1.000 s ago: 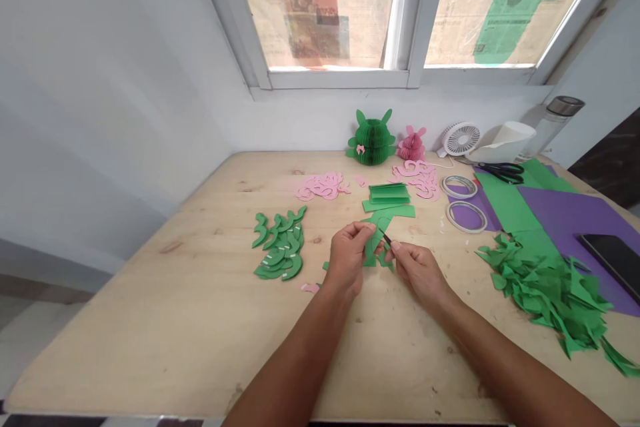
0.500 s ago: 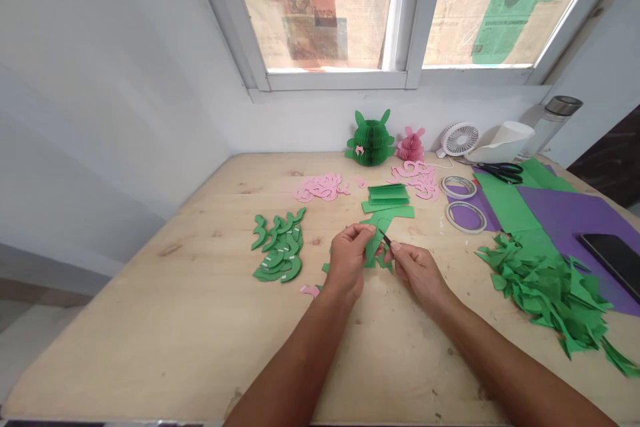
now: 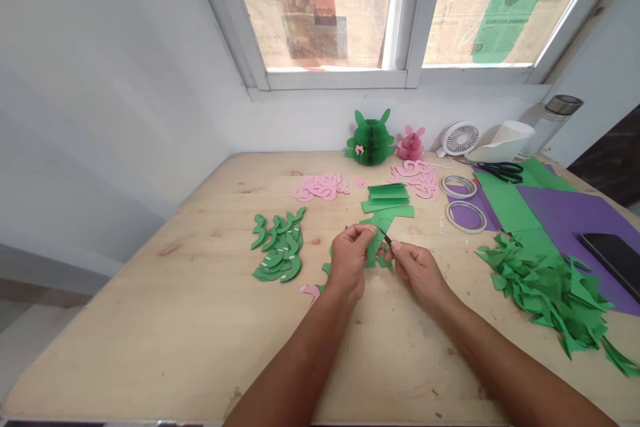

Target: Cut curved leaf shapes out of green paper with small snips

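Near the middle of the table, my left hand pinches a piece of green paper between thumb and fingers. A faint curved outline shows near the paper's upper end. Closed around a thin dark pointed tool, my right hand keeps the tip against or just over the paper; whether it is a pen or small scissors I cannot tell. Behind my hands lie green strips and a folded green paper stack. A pink curved cutout and green bits are partly hidden by my left wrist.
Green curved cutouts lie at left, pink ones behind. Green scraps, a phone and purple sheets are at right. Tape rolls, black scissors, a fan and paper figures stand or lie farther back.
Almost nothing differs. The dark tool and my right fingers have shifted very slightly at the green paper; my left hand keeps its pinch in nearly the same place.
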